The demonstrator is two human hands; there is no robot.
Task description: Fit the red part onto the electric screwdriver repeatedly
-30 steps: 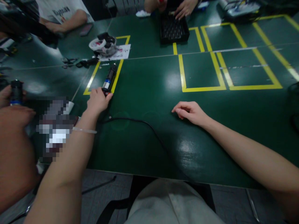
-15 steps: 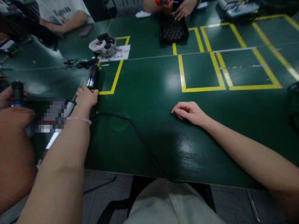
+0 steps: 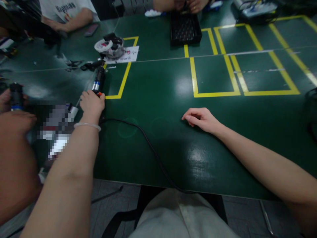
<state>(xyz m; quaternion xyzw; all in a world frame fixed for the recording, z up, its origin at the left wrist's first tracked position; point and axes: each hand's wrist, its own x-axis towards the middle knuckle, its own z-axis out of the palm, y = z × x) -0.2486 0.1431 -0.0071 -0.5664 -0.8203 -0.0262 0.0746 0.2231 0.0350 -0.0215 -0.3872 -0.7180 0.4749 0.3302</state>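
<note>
My left hand [image 3: 92, 103] is wrapped round the lower end of a black cylindrical tool [image 3: 98, 79] with a silver and blue band, which lies on the green table [image 3: 153, 82] at the left. A bit of orange shows beside my thumb. A black cable [image 3: 151, 145] runs from near that wrist to the table's front edge. My right hand [image 3: 199, 117] rests on the table right of the middle, its fingers loosely curled and nothing visible in them.
Beyond the tool are a clear bag of parts [image 3: 112, 48] and a paper sheet [image 3: 131, 54]. A black tray [image 3: 185, 31] stands at the back near another person's hands. At the far left, a co-worker's hands hold a similar tool [image 3: 17, 96]. Yellow tape [image 3: 216, 95] marks rectangles.
My left forearm has shifted slightly right, the hand still on the tool. Across the table, the person's hands have drawn together behind the tray, and the red object there no longer shows. My right hand is unmoved.
</note>
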